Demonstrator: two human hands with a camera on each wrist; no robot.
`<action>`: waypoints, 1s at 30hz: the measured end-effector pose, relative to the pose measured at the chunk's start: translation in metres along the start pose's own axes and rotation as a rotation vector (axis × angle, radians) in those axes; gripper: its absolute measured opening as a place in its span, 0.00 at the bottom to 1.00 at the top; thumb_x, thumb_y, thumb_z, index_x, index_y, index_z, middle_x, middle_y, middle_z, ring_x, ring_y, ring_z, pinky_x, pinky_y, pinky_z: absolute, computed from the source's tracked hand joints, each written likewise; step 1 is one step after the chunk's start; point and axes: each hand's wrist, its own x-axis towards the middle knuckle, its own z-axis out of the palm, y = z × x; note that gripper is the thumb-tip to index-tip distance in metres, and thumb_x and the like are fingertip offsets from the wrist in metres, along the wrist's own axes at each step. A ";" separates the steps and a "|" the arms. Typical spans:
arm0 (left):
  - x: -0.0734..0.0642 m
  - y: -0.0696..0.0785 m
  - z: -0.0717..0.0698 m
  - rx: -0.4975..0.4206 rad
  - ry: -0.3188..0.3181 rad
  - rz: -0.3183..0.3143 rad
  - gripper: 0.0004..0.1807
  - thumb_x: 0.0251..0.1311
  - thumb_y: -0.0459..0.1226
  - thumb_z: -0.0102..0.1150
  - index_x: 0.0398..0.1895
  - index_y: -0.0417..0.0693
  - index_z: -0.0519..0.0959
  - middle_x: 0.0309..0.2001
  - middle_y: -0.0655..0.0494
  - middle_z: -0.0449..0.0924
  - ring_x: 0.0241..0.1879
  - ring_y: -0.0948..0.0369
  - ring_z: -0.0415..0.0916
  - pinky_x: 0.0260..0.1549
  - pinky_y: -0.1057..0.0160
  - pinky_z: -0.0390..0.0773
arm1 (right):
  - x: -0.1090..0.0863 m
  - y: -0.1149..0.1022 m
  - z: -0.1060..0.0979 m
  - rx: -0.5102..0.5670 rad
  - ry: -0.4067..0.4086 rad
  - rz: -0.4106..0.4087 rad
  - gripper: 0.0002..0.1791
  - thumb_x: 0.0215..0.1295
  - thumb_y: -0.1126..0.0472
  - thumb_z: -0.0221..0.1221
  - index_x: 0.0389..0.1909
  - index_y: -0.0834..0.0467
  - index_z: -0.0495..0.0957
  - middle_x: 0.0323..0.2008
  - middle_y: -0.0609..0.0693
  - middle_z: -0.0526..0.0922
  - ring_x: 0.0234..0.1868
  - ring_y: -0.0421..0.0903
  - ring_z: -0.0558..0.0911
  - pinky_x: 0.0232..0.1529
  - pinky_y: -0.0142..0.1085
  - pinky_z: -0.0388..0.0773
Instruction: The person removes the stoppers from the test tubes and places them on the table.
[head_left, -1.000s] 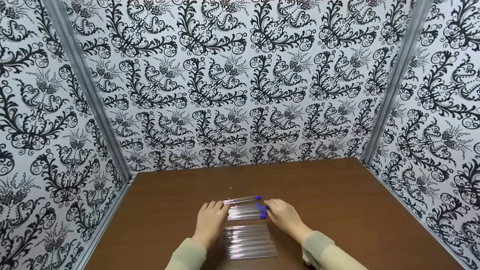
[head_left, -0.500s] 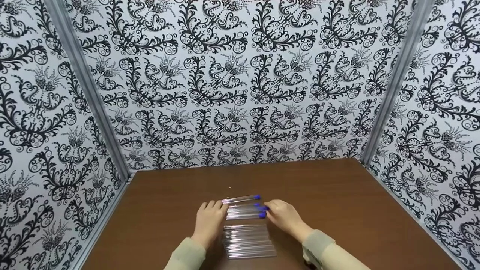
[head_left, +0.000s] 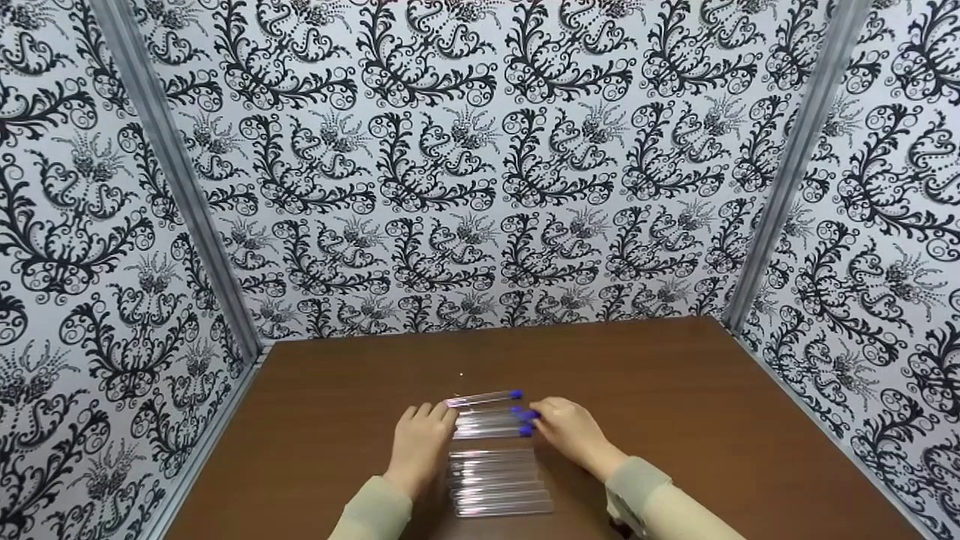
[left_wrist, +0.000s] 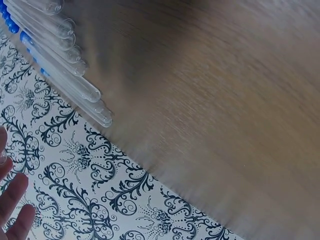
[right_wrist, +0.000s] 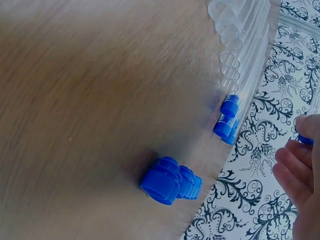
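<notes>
"What lay nearest?"

"The uncapped tubes (head_left: pixel 499 484), side by side on the table (head_left: pixel 300 420), round ends to the left. Loose caps (right_wrist: pixel 162 180) stood off to their right; the right sleeve (head_left: pixel 637 487) seemed to hide them from the head camera."

"So plenty was left?"

"I'd say so. That whole row lacked caps, though the clear glassy shapes ran together too much to count."

"And the hands?"

"Just beyond. The left hand (head_left: pixel 421 442) curled its fingertips about the round end of a held tube (right_wrist: pixel 315 102), partly out of sight. The right hand (head_left: pixel 570 429) pinched that tube's blue top (head_left: pixel 531 415)."

"Was that one finished?"

"The top sat on the end; whether it was pressed fully home, I couldn't tell."

"Anything done?"

"Three capped tubes (head_left: pixel 487 430) lay between the hands, the farthest slanted. I took those as finished. Past the table rose the patterned wall (head_left: pixel 480 225)."
</notes>
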 end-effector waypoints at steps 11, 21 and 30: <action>-0.001 0.000 -0.001 0.008 -0.045 0.046 0.04 0.51 0.34 0.58 0.30 0.51 0.77 0.31 0.58 0.76 0.28 0.57 0.76 0.26 0.57 0.73 | -0.001 0.003 -0.004 0.028 0.041 -0.061 0.13 0.44 0.70 0.71 0.30 0.62 0.79 0.27 0.50 0.82 0.28 0.45 0.82 0.32 0.37 0.79; 0.000 0.002 0.002 -0.010 -0.084 0.029 0.07 0.47 0.35 0.66 0.28 0.51 0.77 0.31 0.59 0.76 0.27 0.58 0.77 0.30 0.56 0.74 | -0.003 0.005 -0.002 0.010 0.090 -0.093 0.14 0.40 0.72 0.71 0.28 0.61 0.77 0.24 0.48 0.80 0.24 0.43 0.80 0.27 0.34 0.77; 0.001 0.000 0.003 -0.023 -0.064 0.031 0.10 0.42 0.37 0.72 0.25 0.52 0.78 0.27 0.60 0.76 0.26 0.59 0.76 0.29 0.56 0.74 | -0.004 0.005 -0.001 0.022 0.102 -0.077 0.14 0.40 0.72 0.72 0.28 0.61 0.77 0.24 0.49 0.80 0.25 0.44 0.80 0.29 0.35 0.78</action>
